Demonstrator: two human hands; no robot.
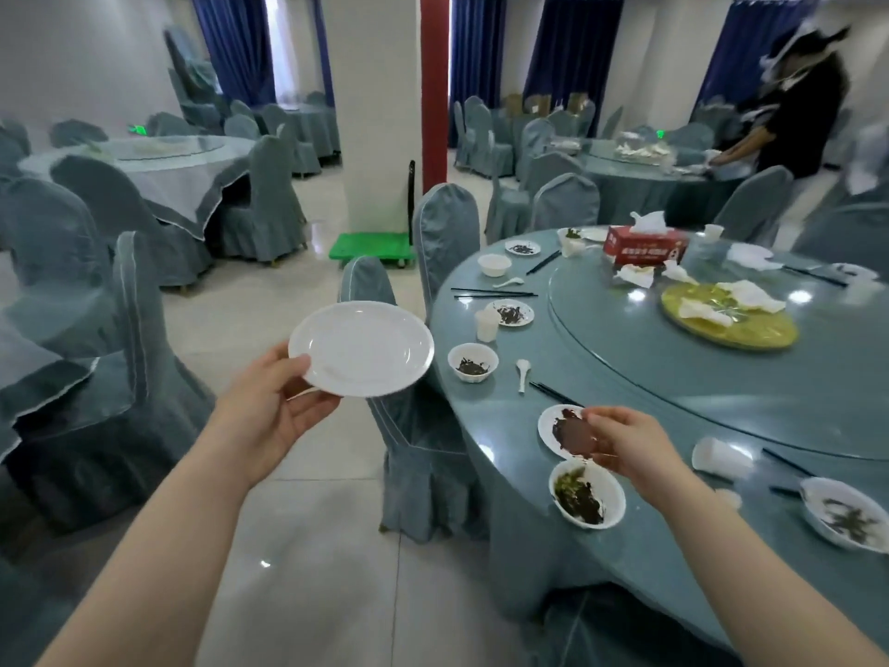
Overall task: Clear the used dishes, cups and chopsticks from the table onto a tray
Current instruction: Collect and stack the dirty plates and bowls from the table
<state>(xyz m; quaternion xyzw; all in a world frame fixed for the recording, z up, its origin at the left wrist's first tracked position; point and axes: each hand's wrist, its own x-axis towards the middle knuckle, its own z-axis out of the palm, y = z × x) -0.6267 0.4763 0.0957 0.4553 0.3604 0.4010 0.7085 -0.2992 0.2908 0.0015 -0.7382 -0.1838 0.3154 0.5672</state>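
A: While the left hand (281,411) is up over the floor, what's it got?
B: White plate (361,348), clean-looking, pinched at the rim w/ thumb on top, fingers under. Held level, off to the left of the round table (649,546), above a covered chair (423,450).
A: Right hand (620,450)?
B: Over the table edge, fingers curled down onto a small dirty plate (560,433) smeared w/ dark sauce. Touching it for sure; can't tell if it's a proper grip.
A: Other stuff nearby?
B: Bowl w/ greens (588,493) just below that hand. Another bowl (473,362) further along the edge, spoon (523,373) beside it, black chopsticks (553,392) between spoon & dirty plate. Tipped plastic cup (719,457) to the right, on its side.
A: Middle of the table?
B: Glass turntable (673,377) w/ a yellow platter (731,324) & crumpled napkins, red tissue box (647,245) at the far side.
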